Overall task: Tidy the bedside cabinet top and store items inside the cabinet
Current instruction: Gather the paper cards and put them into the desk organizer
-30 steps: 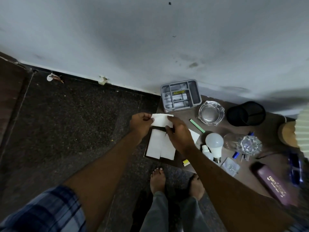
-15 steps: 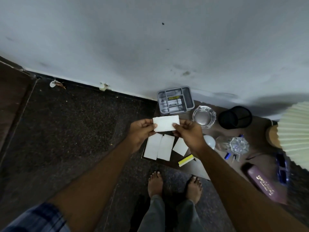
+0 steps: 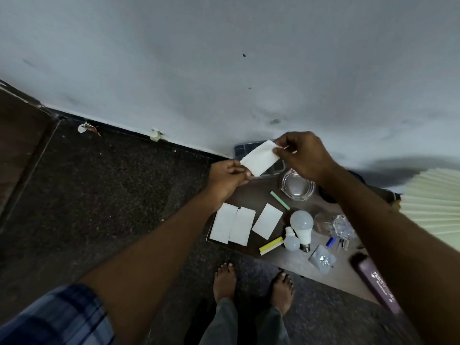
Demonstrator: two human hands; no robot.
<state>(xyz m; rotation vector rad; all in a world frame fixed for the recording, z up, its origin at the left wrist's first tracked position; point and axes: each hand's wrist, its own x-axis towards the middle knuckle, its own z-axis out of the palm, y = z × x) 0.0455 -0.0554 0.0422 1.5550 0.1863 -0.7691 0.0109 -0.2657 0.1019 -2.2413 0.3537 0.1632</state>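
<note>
A white paper slip [image 3: 260, 158] is held tilted in the air above the dark cabinet top [image 3: 293, 260]. My left hand [image 3: 227, 176] pinches its lower left end and my right hand [image 3: 302, 155] pinches its upper right end. Three more white slips [image 3: 242, 225] lie flat at the cabinet's left corner. Behind the held slip, a grey organiser tray [image 3: 240, 148] is mostly hidden. Two white light bulbs [image 3: 301, 229], a glass ashtray [image 3: 296, 185], a yellow sticky pad [image 3: 271, 245] and a green strip [image 3: 280, 200] lie on the top.
A crumpled clear wrapper [image 3: 336, 225], a small blue item [image 3: 331, 241], a foil packet [image 3: 322, 260] and a purple case [image 3: 378, 282] lie to the right. A pleated lampshade [image 3: 433, 202] overhangs the right side. My bare feet [image 3: 251, 282] stand on dark floor beside the cabinet.
Both hands have lifted the slip up and away from the other slips toward the wall, tilting it. My right hand rose higher than the left.
</note>
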